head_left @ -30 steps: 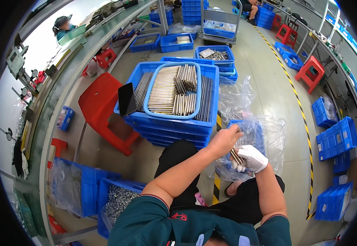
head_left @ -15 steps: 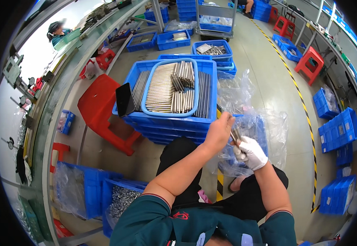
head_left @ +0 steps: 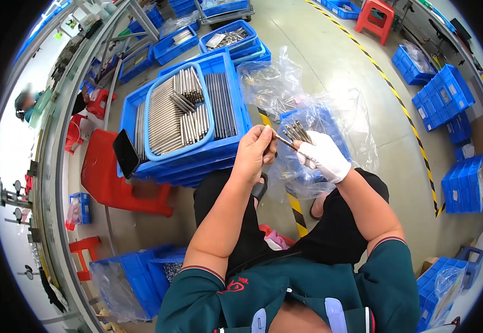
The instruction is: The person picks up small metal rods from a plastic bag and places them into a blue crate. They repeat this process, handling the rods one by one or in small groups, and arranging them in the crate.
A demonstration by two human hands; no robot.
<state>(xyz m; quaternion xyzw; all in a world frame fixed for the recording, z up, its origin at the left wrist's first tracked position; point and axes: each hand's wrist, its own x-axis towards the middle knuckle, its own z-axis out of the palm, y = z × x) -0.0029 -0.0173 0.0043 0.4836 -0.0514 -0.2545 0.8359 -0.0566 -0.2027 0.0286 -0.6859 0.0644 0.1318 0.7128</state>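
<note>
Metal rods (head_left: 296, 132) are held in a fanned bunch near the middle, ahead of the person's knees. From the left, a red stool (head_left: 105, 172) is seen, then a dark phone (head_left: 125, 154) stood at the near corner of a stack of blue crates (head_left: 197, 165). On the stack a pale-blue tray (head_left: 147, 119) is set, filled with rows of similar rods, a few laid askew on top; darker rods (head_left: 219, 105) are stored to its right. Next, one end of a single rod (head_left: 286, 142) is pinched by the thumb and fingers of the bare left hand (head_left: 257, 150); whether more is tucked in that palm cannot be told. The bunch is gripped by the gloved right hand (head_left: 326, 158), its fingers curled round the lower part, and the single rod's other end is met there. For good handling, the bunch is best clasped firmly enough that none slips, with one rod separated at a time and knocks against its neighbours avoided. Farther right, a blue crate (head_left: 319, 119) is partly covered by clear plastic sheeting (head_left: 363, 127), in whose folds a dropped rod could be lost.
</note>
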